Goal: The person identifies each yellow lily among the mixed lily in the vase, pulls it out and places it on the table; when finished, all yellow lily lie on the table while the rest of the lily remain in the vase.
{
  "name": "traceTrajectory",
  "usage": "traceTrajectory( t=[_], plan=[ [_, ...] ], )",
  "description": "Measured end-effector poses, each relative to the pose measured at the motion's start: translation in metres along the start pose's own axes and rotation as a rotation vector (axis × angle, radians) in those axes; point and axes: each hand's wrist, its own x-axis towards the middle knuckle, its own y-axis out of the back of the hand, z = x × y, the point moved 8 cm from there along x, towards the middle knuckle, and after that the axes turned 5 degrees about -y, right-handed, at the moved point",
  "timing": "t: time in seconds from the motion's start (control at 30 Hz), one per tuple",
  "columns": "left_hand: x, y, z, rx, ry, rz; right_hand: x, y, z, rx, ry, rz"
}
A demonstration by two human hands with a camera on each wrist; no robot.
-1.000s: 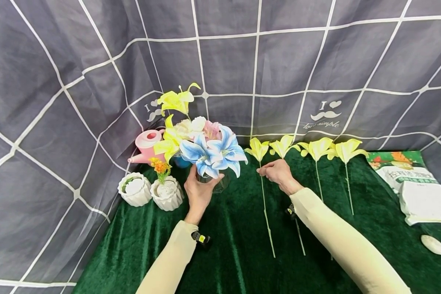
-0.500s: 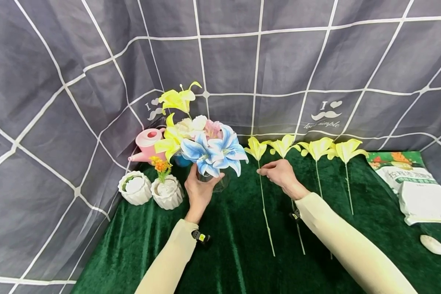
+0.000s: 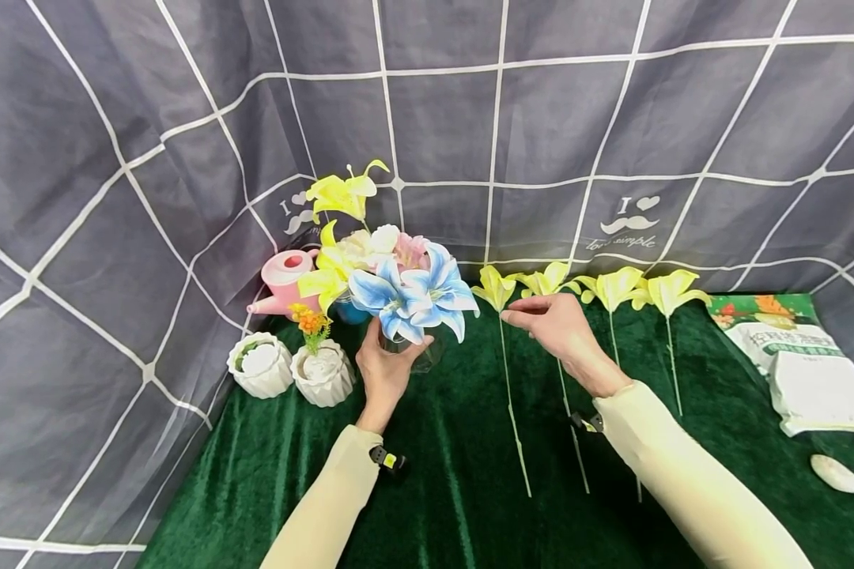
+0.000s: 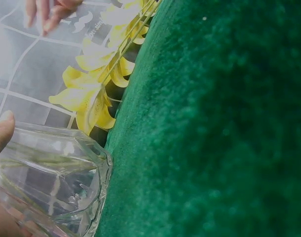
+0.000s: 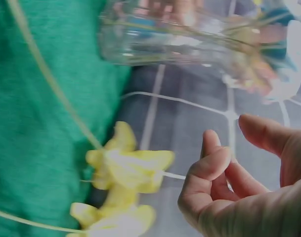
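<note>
My left hand grips a clear glass vase around its side, thumb and fingers on opposite sides. Two blue lilies stand in it, with pink, cream and yellow blooms behind them. To the right, several long-stemmed yellow lilies lie in a row on the green cloth. My right hand hovers over the row, close to the stem of the leftmost yellow lily. In the right wrist view its thumb and fingers are apart, with nothing between them.
Two white ribbed pots and a pink watering can stand left of the vase. A white and green bag and a pale oval stone-like object lie far right. Behind hangs a grey curtain with white lines.
My right hand has drawn back from the leftmost yellow lily's stem, shifting right and slightly up. That lily lies about where it was. The left hand stays on the vase.
</note>
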Motion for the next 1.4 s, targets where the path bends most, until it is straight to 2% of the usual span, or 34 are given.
traceTrajectory(
  t=[0.2,0.3,0.47,0.6,0.9,1.1,1.27,1.4],
  plan=[
    [0.0,0.0,-0.001,0.006,0.016,-0.005,-0.023,0.018,-0.035,-0.012,0.092,0.051],
    [0.0,0.0,-0.002,0.012,0.024,-0.007,-0.035,0.024,-0.055,0.0,0.167,0.088],
    [0.0,0.0,-0.001,0.008,0.023,-0.008,-0.048,0.027,-0.09,0.025,0.28,0.124],
    [0.001,0.002,0.001,0.008,-0.005,0.003,-0.051,0.026,-0.119,0.002,0.328,0.138],
    [0.001,0.001,0.001,0.015,-0.019,0.012,-0.03,0.004,-0.173,-0.073,0.338,0.042],
    [0.0,0.003,0.003,0.005,-0.047,0.028,-0.007,-0.021,-0.208,-0.122,0.399,-0.019],
    [0.0,0.003,0.005,0.002,-0.075,0.031,0.015,-0.041,-0.224,-0.16,0.397,-0.035],
    [0.001,0.002,0.005,0.0,-0.082,0.031,0.029,-0.058,-0.233,-0.173,0.423,-0.08]
  ],
)
